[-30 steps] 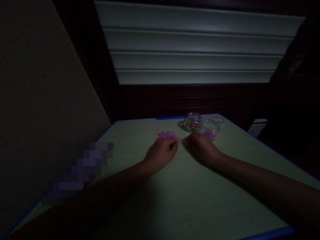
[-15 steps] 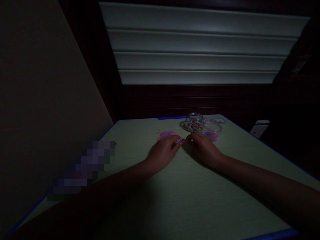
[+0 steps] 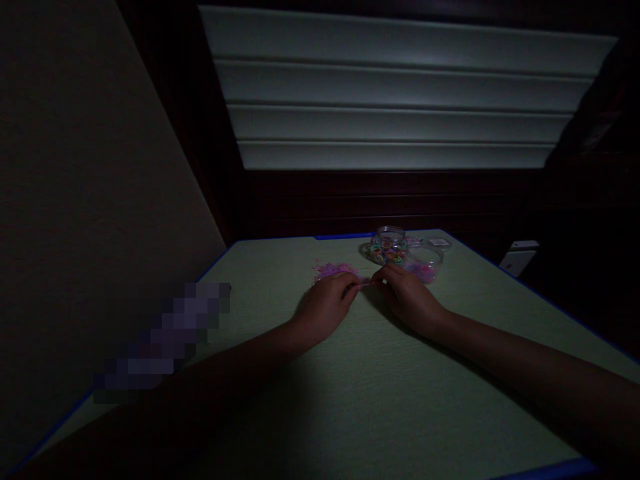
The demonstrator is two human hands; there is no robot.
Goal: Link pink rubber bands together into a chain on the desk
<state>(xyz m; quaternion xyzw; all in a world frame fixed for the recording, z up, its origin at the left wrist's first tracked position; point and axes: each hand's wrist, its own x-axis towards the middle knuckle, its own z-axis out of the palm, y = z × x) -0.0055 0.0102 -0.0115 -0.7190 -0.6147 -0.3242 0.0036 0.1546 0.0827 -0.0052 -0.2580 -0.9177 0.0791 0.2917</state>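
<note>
My left hand (image 3: pixel 327 305) is closed in a pinch just in front of a loose pile of small pink and purple rubber bands (image 3: pixel 331 269). Across from it, my right hand (image 3: pixel 407 297) pinches too, thumb against fingers. A thin pink rubber band (image 3: pixel 367 284) stretches across the short gap, one end in each hand. Behind my right hand stands a clear open jar (image 3: pixel 431 255) with pink bands low inside. A second clear jar (image 3: pixel 387 245), left of it and farther back, holds many-coloured hair ties. The dim light hides the fingertips' detail.
The pale green table (image 3: pixel 370 387) has a blue edge. A clear round lid (image 3: pixel 440 245) lies behind the jars. At the left edge is a blurred-out dark object (image 3: pixel 170 337). A white box-like thing (image 3: pixel 520 259) sits beyond the table's right side.
My left fingers have closed in more tightly, and the band between my hands now shows as a thin, taut line. Both hands stay almost in place.
</note>
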